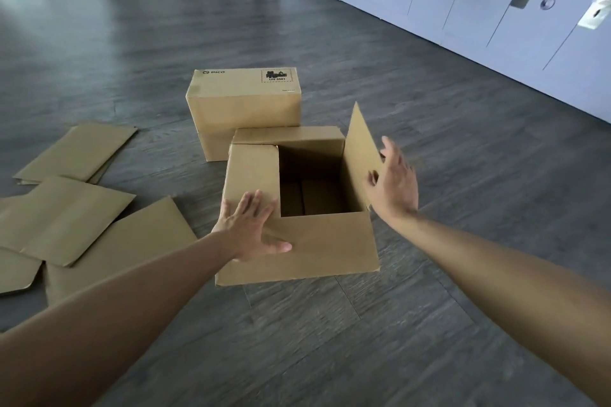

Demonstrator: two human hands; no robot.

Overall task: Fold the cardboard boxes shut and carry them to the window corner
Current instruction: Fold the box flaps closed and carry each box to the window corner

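Head view: the open box (297,241) sits on the floor (396,340) at centre, a closed box (244,102) touching it at 12 o'clock. Left hand (254,228), fingers flat, pins 2 folded flaps so they stay down; right hand (393,182), fingers straight, pushes the upright flap (360,149) inward.

Readable markings, as I log them from the head view:

1. Closed cardboard box (244,99), top face, left corner: I read the brand "PICO" beside a small round logo.
2. Same box, top face, right corner: a black printed label with a hatched border reading "UN 3481" under pictograms I cannot make out. A small line of print below it is too fine to read.
3. Lockers (489,6) along the wall: round dark number stickers on the doors; I cannot read the digits with certainty.
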